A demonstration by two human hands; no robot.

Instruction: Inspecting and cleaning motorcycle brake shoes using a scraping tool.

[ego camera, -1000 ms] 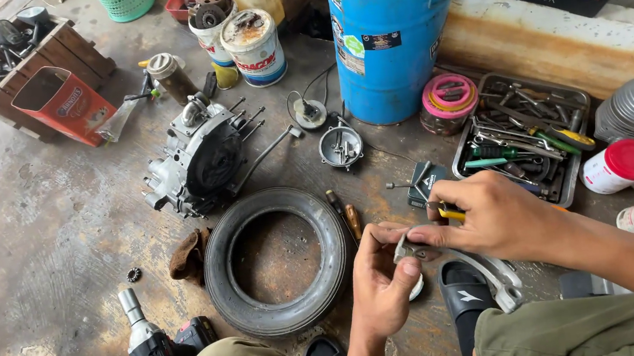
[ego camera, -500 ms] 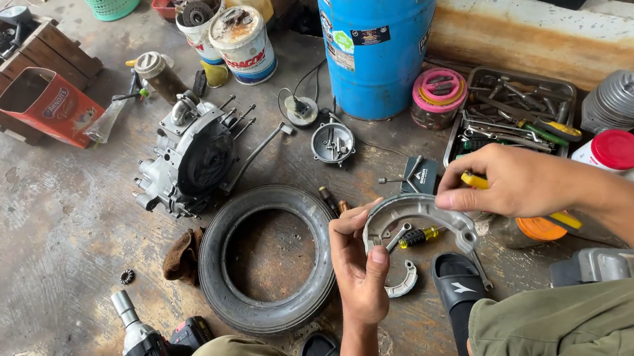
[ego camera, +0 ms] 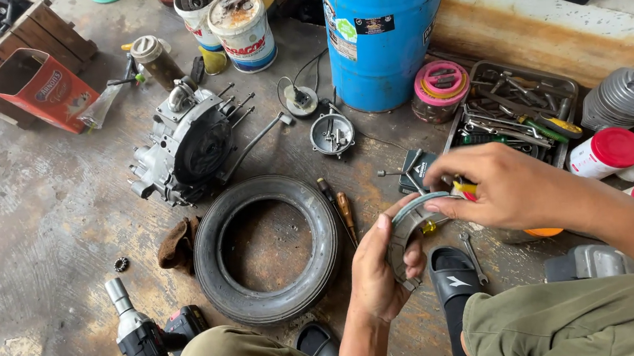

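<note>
The left hand [ego camera: 379, 270] is holding a curved grey brake shoe [ego camera: 406, 227] upright in front of the knees, its grip closed around the lower arc of the part with the thumb lying along the outer face. The right hand [ego camera: 501, 185] is reaching across from the right and pinching the upper end of the same shoe, fingertips closed on its rim; a small yellow-handled tool [ego camera: 463, 187] is showing beneath that palm, though whether the hand is gripping it cannot be told. The shoe is hanging clear of the concrete floor [ego camera: 37, 234], just above a black sandal [ego camera: 455, 285] and a small spanner [ego camera: 470, 252] lying beside it.

Just left of the hands, a small black tyre [ego camera: 265, 247] is lying flat, with two screwdrivers [ego camera: 341, 211] touching its right edge and a brown rag [ego camera: 177, 245] at its left. A cordless impact wrench [ego camera: 148, 336] is lying near the left knee. Beyond the tyre an engine casing [ego camera: 186, 145] is resting on the floor, with a round metal part [ego camera: 330, 134] near it. A metal tray of hand tools [ego camera: 512, 112] is sitting behind the right hand, and a blue drum [ego camera: 387, 27] is standing well back.
</note>
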